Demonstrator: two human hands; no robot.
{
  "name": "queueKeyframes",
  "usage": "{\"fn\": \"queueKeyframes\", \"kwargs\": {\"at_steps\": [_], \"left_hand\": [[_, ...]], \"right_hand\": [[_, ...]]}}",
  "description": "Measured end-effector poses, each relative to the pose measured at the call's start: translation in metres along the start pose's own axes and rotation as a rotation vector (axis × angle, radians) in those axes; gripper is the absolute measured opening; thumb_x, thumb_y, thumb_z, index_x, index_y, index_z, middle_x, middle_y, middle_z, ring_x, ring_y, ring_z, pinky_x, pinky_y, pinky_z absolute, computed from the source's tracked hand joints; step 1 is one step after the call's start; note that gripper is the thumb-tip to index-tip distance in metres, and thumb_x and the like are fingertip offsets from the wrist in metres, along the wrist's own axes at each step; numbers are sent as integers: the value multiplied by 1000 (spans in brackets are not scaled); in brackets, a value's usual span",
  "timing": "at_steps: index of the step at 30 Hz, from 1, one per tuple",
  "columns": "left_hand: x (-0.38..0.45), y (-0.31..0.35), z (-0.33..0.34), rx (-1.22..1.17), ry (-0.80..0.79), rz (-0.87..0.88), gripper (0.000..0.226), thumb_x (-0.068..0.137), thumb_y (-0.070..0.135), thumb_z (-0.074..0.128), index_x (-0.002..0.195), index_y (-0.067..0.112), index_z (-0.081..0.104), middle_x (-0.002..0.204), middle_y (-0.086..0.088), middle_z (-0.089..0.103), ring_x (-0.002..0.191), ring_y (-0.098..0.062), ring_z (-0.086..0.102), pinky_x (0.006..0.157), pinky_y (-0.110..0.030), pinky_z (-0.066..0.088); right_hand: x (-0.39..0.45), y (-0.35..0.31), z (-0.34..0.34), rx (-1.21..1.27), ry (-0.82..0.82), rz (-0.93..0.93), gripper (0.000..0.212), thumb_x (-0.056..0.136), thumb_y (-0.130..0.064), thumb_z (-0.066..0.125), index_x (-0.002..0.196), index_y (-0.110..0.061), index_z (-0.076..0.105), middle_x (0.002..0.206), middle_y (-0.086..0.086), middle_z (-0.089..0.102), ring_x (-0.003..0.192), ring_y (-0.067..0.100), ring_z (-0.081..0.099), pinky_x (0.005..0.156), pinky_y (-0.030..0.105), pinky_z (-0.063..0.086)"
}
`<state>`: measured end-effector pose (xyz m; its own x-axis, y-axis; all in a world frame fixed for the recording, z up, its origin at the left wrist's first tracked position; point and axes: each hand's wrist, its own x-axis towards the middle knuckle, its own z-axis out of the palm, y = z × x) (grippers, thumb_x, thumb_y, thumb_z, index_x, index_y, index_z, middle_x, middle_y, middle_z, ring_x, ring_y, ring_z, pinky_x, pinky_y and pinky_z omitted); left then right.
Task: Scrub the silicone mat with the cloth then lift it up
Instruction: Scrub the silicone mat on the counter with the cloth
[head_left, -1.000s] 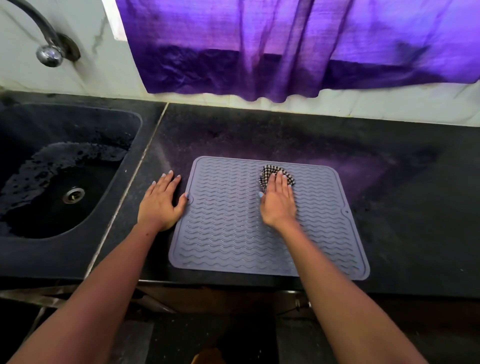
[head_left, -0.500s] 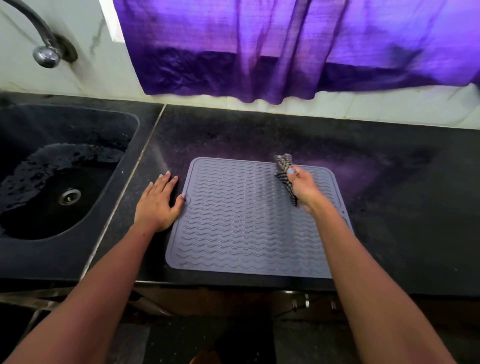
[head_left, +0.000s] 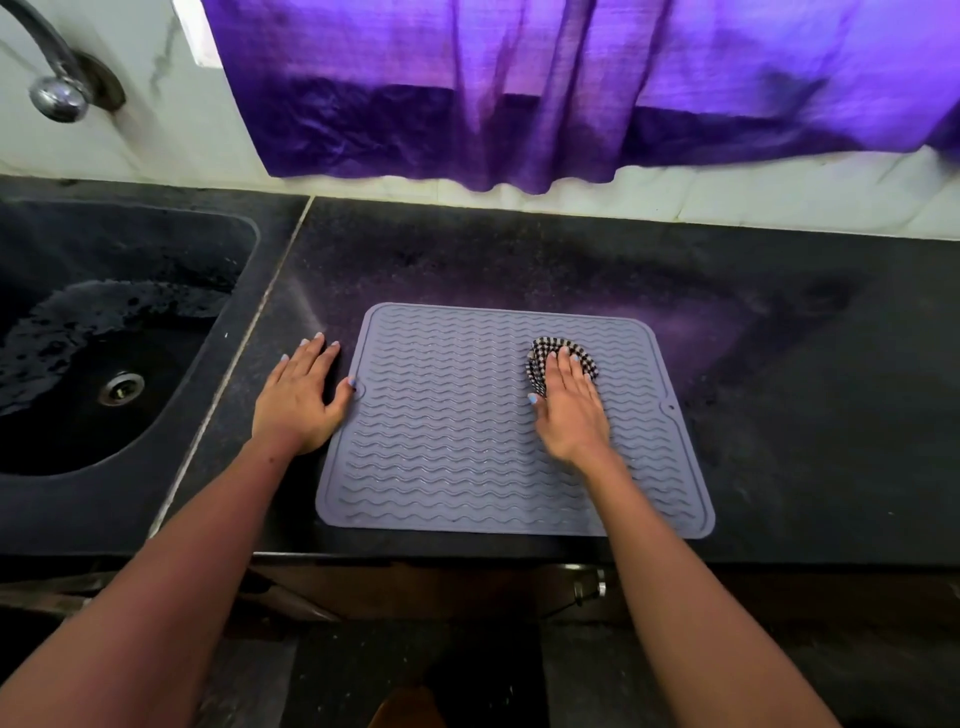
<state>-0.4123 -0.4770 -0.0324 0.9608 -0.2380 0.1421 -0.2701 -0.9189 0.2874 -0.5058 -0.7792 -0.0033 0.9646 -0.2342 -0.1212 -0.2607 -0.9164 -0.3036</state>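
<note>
mat: grey silicone mat (head_left: 467, 431) lies flat on the dark tabletop (head_left: 779, 415), near its front edge, sink (head_left: 171, 415) off to the left. Wavy ribs across the whole top face.
cloth: checked cloth (head_left: 563, 353) bunched on the mat's far-right area, mostly under the fingers.
right hand: right hand (head_left: 569, 405) flat, palm down, fingers together, pressing the cloth into the mat. No pinch grip, just pressure from above.
left hand: left hand (head_left: 301, 397) spread wide and flat on the tabletop just beside the mat's left edge; thumb tip touches the edge near the notch. Holding nothing.
step: scrubbing, by my read. Lift not started; all four corners down.
risk 1: mat creeps or buckles on a hard stroke. Only a thumb at the left edge restrains it.
risk 2: front edge of the mat sits close to the tabletop's front edge; a pull stroke toward the body could drag it over the lip.
risk 3: cloth is a loose wad under an open palm, so it can roll out sideways and leave bare fingers on the ribs.
risk 4: silicone is floppy. A one-corner lift will sag and fold; any water on it, which I can't confirm, would run off.
</note>
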Motion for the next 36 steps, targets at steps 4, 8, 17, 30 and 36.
{"fn": "queueKeyframes", "kwargs": {"at_steps": [4, 8, 17, 30, 36], "left_hand": [[1, -3, -1, -3, -19, 6, 87, 78, 65, 11, 145, 14, 34, 156, -6, 24, 145, -19, 17, 118, -35, 8], [2, -2, -1, 3, -23, 15, 89, 77, 66, 10, 145, 14, 33, 156, -6, 24, 145, -20, 17, 118, -35, 9], [2, -1, -1, 14, -21, 17, 89, 77, 65, 10, 145, 13, 33, 155, -7, 24, 145, -21, 18, 118, -36, 9], [2, -1, -1, 2, -19, 15, 89, 77, 65, 11, 145, 13, 34, 155, -8, 25, 145, -21, 18, 118, -36, 9], [3, -3, -1, 10, -24, 14, 89, 77, 65, 11, 146, 13, 33, 155, -8, 24, 145, -21, 18, 118, -36, 9]], "right_hand": [[4, 3, -34, 827, -56, 186, 46, 99, -16, 38, 144, -14, 31, 153, 3, 26, 139, 21, 27, 116, 37, 20], [2, 20, -65, 1073, 217, 410, 40, 100, -18, 36, 139, -10, 40, 138, 10, 50, 115, 23, 52, 103, 35, 39], [-27, 30, 5, -37, 184, 129, 64, 98, -18, 34, 149, -8, -3, 157, 8, -8, 146, 20, -7, 119, 33, -1], [-4, 63, -81, 776, 169, 374, 39, 97, -16, 42, 136, -11, 45, 135, 12, 52, 125, 29, 48, 107, 38, 37], [-18, 48, -39, 100, 201, 214, 55, 94, -9, 42, 145, -3, 24, 154, 15, 19, 142, 28, 20, 118, 38, 16]]}}
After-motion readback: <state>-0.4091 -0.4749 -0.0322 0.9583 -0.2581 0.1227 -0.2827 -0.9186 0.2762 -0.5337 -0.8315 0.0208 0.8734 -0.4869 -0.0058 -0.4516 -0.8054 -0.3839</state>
